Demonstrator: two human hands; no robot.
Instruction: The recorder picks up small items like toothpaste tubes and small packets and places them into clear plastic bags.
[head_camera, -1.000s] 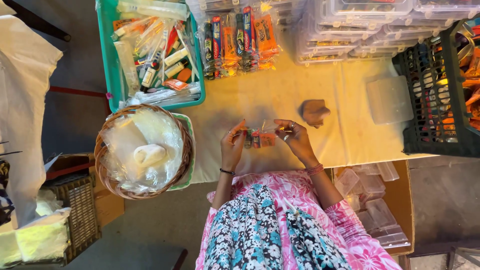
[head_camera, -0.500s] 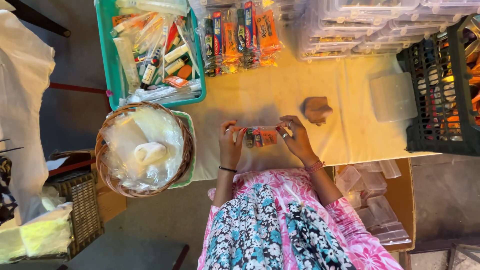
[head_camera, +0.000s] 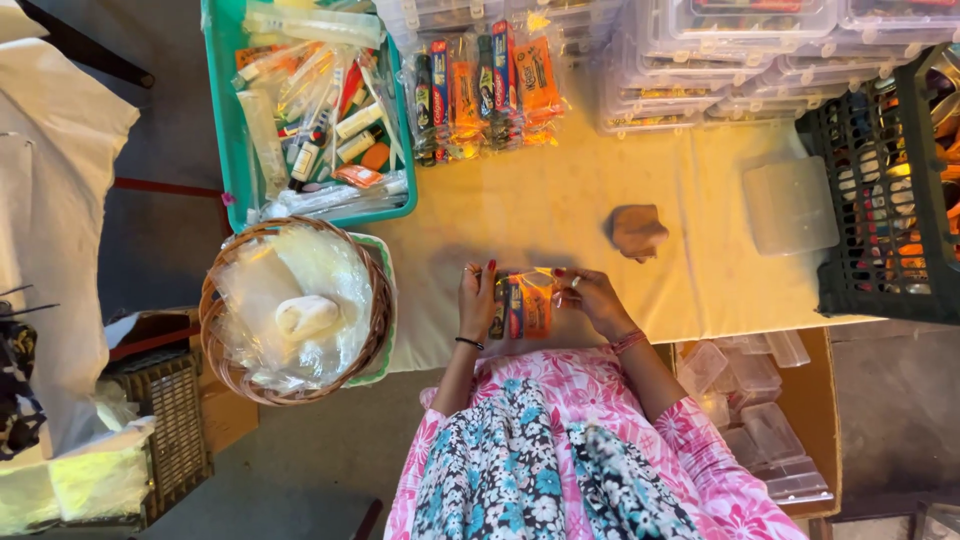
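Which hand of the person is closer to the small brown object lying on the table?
The right hand. It lies just below the brown object, close to it. The left hand is farther, across the clear packet that both hold.

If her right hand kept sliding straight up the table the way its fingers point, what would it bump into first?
Probably the small brown lumpy object on the yellow tablecloth, just beyond the right hand. That hand, with the left hand, holds a clear packet of small tubes. Depth is hard to judge.
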